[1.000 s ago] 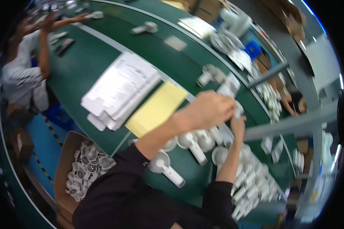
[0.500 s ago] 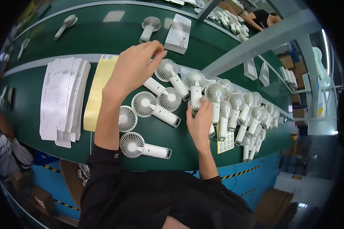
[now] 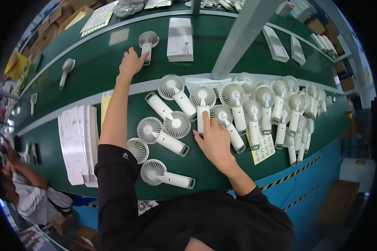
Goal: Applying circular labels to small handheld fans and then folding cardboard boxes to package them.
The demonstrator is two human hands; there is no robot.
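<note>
On the far green surface stands a white handheld fan point(image 3: 147, 41). My left hand point(image 3: 132, 63) reaches to its handle with fingers spread, the fingertips at or against the handle; actual contact is unclear. My right hand point(image 3: 215, 142) is over the near table, index finger stretched along the lower handle of another white handheld fan point(image 3: 202, 100) and thumb apart to the left. That fan lies with its round grille away from me. Several more fans lie around it, among them one by a spread-fingered gap to the left point(image 3: 171, 143) and one nearest me point(image 3: 176, 179).
A stack of flat white cartons point(image 3: 77, 144) lies at left, beside a yellow sheet point(image 3: 106, 104). A sticker sheet point(image 3: 263, 148) sits under the right-hand fans. A white box point(image 3: 180, 39) stands on the far surface. A grey metal post point(image 3: 243, 37) rises behind the fans. Another person sits at far left.
My left hand has moved away from me, from above the near fans to the fan on the far surface. My right hand stays at its fan, with its index finger now straighter. The view has shifted.
</note>
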